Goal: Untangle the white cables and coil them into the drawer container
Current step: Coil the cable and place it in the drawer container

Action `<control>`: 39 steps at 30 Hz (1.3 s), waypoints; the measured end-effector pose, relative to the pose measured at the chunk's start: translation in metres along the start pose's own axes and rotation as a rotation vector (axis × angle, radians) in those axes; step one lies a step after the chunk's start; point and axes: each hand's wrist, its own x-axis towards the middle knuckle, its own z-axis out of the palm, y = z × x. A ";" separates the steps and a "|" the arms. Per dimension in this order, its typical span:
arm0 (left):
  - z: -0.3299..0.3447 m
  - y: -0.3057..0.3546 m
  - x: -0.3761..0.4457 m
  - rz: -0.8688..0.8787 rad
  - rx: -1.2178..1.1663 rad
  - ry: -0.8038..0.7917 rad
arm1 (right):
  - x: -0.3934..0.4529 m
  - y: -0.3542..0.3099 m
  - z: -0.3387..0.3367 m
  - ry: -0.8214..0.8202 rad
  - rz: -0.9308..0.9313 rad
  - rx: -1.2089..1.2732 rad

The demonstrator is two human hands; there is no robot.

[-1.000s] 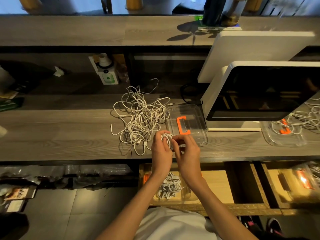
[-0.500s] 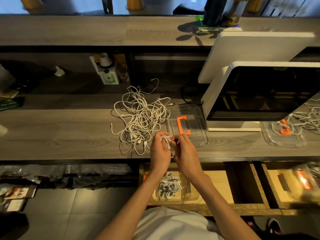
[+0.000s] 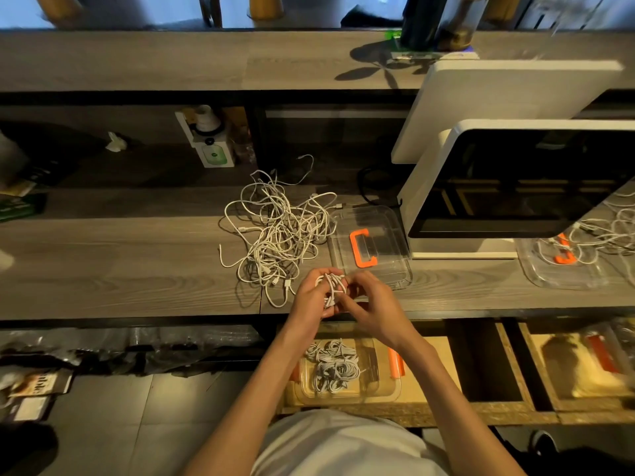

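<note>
We hold a small coiled cable (image 3: 330,287) between both hands at the near edge of the counter (image 3: 103,269). Our left hand (image 3: 311,298) has its fingers curled around the left side of the bundle, and our right hand (image 3: 372,304) pinches the right side with thumb and fingertips; how many loops the bundle has is hidden by the fingers. Just to the far left of the hands lies the tangled pile of white cables (image 3: 278,231), spread on the counter with loose ends trailing toward us and toward the far shelf. Its strands cross so thickly that we cannot count separate cables.

Right of the pile, touching its edge, a clear lid (image 3: 371,247) with an orange handle (image 3: 362,248) lies flat on the counter. Below the counter edge, in the open wooden drawer (image 3: 433,355), a clear container (image 3: 347,372) holds already coiled white cables (image 3: 331,367); our forearms cover part of its rim.

Farther right stands a white screen (image 3: 515,180), its right side cut off by the frame. Beyond it a second clear lid (image 3: 556,266) carries more white cable, partly out of view. A second drawer (image 3: 580,365) at the right is blurred.
</note>
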 end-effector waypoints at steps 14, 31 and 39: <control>0.009 -0.006 0.002 0.034 -0.125 0.060 | -0.007 -0.015 0.006 0.251 -0.165 -0.037; 0.009 -0.011 0.009 0.015 -0.034 0.215 | -0.004 -0.009 0.009 0.179 -0.172 -0.199; 0.010 -0.011 0.011 -0.020 -0.052 0.221 | -0.003 -0.002 0.010 0.172 -0.216 -0.256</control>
